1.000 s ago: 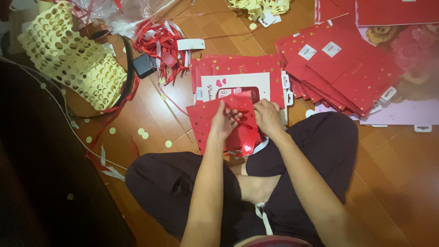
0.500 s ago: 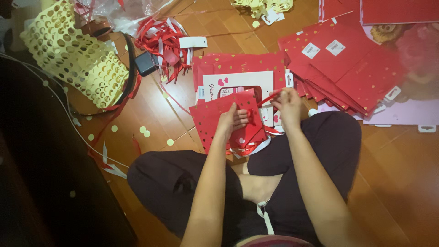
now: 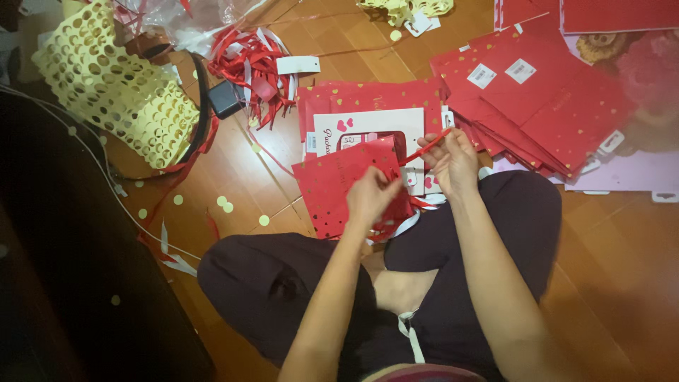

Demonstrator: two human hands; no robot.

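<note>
The red gift bag [image 3: 346, 185] with gold dots rests on the person's lap, just below the white-windowed package [image 3: 368, 134] on the floor; the left hand [image 3: 371, 197] pinches the bag's top edge, grip clamped; the right hand [image 3: 451, 159] draws a red ribbon [image 3: 424, 150] taut, fingers closed on it; steady, even tension probably keeps the ribbon from slipping.

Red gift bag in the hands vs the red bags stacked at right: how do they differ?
The red gift bag is single, held under the left hand, a red ribbon pulled from it by the right hand. The stack of red bags lies untouched, fanned out, white labels showing. Both are red with gold dots.
</note>
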